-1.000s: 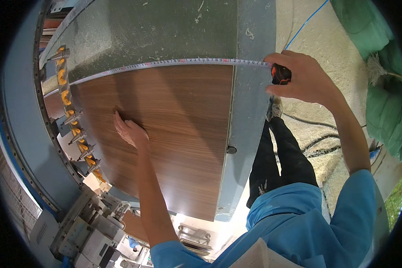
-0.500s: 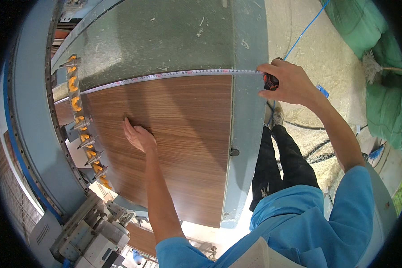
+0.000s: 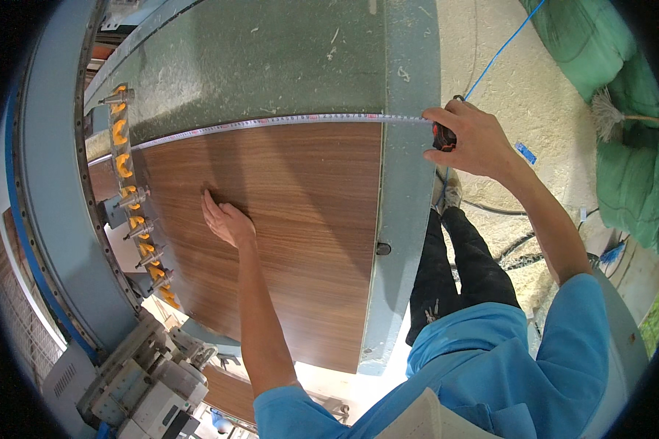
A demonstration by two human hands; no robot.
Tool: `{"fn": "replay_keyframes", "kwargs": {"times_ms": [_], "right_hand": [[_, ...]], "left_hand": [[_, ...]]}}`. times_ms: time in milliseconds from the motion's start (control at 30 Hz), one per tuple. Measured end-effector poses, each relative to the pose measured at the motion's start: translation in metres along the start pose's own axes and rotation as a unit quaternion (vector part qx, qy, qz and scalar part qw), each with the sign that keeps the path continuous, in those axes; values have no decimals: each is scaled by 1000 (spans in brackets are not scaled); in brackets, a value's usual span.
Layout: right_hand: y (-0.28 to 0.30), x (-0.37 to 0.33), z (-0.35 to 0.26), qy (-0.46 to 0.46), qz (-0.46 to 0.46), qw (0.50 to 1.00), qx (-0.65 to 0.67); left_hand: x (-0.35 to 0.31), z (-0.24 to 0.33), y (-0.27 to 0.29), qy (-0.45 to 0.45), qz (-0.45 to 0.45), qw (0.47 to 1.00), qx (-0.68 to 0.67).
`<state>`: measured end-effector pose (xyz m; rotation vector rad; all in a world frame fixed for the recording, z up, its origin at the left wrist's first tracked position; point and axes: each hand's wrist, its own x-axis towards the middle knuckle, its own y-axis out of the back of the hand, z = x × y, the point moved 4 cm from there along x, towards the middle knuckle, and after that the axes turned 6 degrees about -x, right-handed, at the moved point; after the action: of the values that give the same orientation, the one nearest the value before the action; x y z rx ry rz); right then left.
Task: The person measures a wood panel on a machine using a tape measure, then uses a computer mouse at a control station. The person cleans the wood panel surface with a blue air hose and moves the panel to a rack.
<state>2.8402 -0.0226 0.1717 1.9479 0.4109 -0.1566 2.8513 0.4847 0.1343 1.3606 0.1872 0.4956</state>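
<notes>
A brown wood-grain board (image 3: 307, 219) lies on a grey-green machine bed (image 3: 322, 66). My right hand (image 3: 476, 139) grips the black and red case of a tape measure (image 3: 444, 137) just past the bed's right edge. Its white blade (image 3: 271, 122) is drawn out leftward along the board's far edge and runs beneath the tool rack; the blade's far end is hard to make out. On the board's left half rests my left hand (image 3: 229, 222), fingers extended and palm down, holding nothing.
A rack of yellow tool clips (image 3: 123, 164) with metal tool holders crosses the board's left end, beside a blue-grey machine beam (image 3: 62, 205). Machine housing (image 3: 150, 388) stands lower left. Dark hoses (image 3: 516, 249) lie on the dusty floor; green bundles (image 3: 630, 183) are at the right.
The view shifts very slightly. Both hands, the tape measure and the board keep practically the same places.
</notes>
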Motion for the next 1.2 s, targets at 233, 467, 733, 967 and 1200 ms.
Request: {"fn": "replay_keyframes", "kwargs": {"times_ms": [233,467,733,967,1200], "right_hand": [[-4,0,2,-4,2,1000,-4],[-5,1,3,9,10,1000,0],[-6,-7,-4,23,58,997,-40],[-13,-12,-11,29,91,995,-39],[-22,-7,-4,36,116,991,-52]], "left_hand": [[-1,3,1,6,2,1000,-17],[1,-1,-1,-12,10,1000,-6],[1,-5,-3,-35,29,999,-8],[3,-11,-8,-68,28,996,49],[0,-2,0,-8,-3,1000,-16]]}}
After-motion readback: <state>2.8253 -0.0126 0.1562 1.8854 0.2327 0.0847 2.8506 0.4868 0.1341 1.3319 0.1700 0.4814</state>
